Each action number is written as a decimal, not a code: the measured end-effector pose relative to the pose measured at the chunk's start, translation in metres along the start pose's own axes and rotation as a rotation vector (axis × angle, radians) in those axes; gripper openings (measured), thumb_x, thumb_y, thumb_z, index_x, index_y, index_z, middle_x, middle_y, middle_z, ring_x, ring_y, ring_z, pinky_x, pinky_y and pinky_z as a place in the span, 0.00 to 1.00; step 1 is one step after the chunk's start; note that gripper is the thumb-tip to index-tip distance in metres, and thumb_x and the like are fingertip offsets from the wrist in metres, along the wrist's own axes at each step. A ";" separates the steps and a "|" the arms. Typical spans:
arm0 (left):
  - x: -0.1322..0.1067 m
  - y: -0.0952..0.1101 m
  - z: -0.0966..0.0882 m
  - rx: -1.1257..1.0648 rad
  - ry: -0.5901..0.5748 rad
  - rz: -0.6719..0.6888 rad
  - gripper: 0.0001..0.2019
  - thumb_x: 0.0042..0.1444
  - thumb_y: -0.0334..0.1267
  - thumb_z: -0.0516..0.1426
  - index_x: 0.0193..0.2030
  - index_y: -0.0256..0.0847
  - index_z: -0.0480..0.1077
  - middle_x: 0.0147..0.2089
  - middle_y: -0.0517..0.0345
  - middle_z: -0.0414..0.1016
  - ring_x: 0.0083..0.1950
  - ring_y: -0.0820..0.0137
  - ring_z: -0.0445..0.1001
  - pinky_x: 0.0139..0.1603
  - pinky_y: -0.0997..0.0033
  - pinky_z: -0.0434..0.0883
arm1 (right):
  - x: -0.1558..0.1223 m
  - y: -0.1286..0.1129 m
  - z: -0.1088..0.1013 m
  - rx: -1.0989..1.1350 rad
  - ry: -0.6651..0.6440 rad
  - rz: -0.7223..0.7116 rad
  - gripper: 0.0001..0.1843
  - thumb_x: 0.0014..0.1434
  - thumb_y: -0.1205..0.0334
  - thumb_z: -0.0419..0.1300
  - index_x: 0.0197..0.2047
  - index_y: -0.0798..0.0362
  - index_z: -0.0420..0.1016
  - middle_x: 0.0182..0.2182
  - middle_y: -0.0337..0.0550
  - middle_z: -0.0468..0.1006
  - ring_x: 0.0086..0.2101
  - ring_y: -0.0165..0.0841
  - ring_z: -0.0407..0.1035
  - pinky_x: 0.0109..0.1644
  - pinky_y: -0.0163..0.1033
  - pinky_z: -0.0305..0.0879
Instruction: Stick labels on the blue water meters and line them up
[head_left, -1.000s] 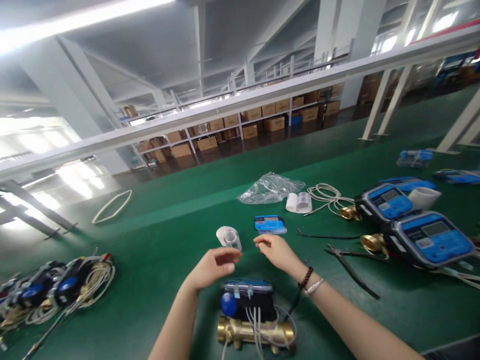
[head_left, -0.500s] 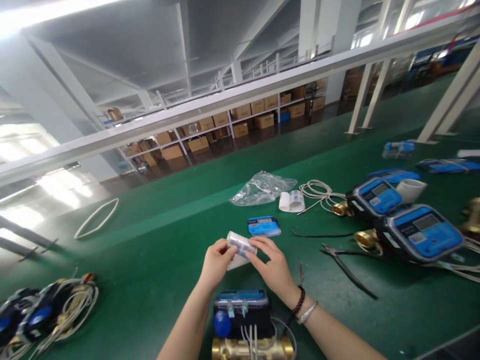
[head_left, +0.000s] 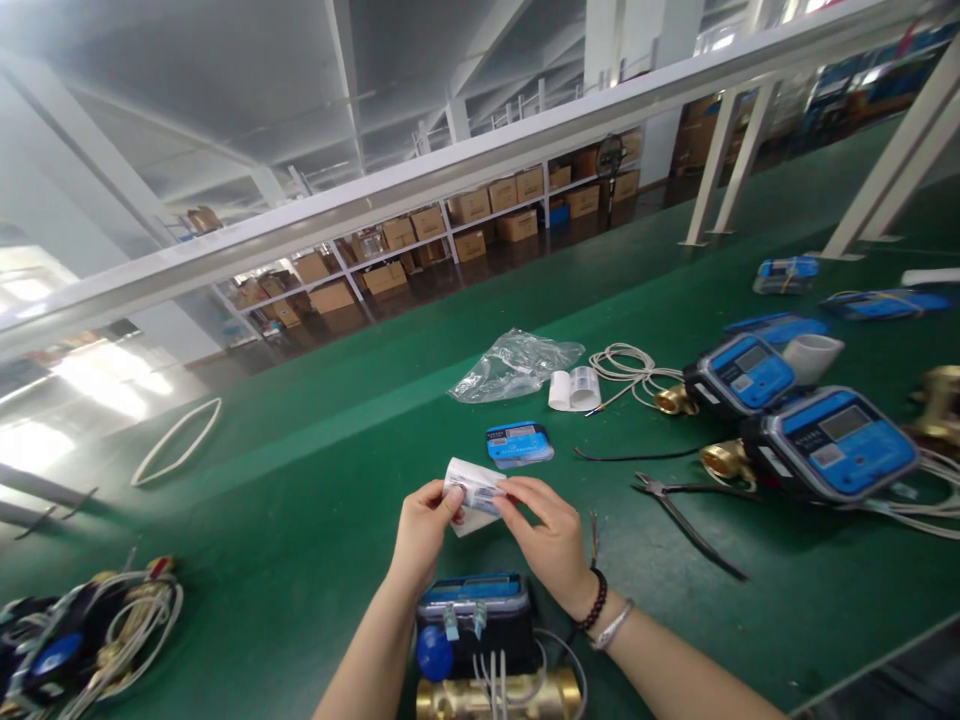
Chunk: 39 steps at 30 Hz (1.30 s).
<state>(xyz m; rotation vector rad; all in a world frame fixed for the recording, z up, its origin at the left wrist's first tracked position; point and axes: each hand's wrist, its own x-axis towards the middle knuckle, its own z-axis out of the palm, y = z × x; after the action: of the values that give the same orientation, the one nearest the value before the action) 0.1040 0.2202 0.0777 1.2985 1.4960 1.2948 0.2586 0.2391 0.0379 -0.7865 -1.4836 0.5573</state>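
Observation:
Between my hands is a curled strip of printed labels [head_left: 474,484] on white backing. My left hand [head_left: 427,525] pinches its left end, thumb on the printed face. At the right edge, the thumb and fingers of my right hand [head_left: 546,535] close on the strip. Just below stands a meter [head_left: 476,625] with a brass pipe body [head_left: 551,692], a blue round cap [head_left: 435,653] and several grey cables. Beyond my hands a blue meter faceplate [head_left: 517,443] lies flat on the green table [head_left: 315,500].
Cutting pliers [head_left: 686,520] lie to the right, near two blue-faced meters [head_left: 840,440] with brass fittings. A clear plastic bag [head_left: 516,363], a label roll [head_left: 583,388] and coiled cable [head_left: 626,365] lie farther back. More meters with cables [head_left: 97,640] sit at the lower left.
The label strip has turned a little and opened out from its tighter curl, still held in both hands. The whole view has shifted slightly.

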 end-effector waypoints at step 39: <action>-0.124 0.023 -0.009 0.755 0.162 0.217 0.23 0.44 0.40 0.64 0.50 0.44 0.72 0.47 0.53 0.78 0.46 0.60 0.77 0.49 0.63 0.73 | -0.002 -0.052 -0.058 0.499 -0.332 0.641 0.25 0.51 0.56 0.60 0.53 0.52 0.64 0.28 0.35 0.72 0.28 0.30 0.71 0.36 0.39 0.71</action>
<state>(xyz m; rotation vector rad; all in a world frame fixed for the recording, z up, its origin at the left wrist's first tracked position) 0.1245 0.0960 0.0931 1.9001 2.1204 1.0015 0.3090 0.1974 0.0804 -0.7826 -1.2795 1.5376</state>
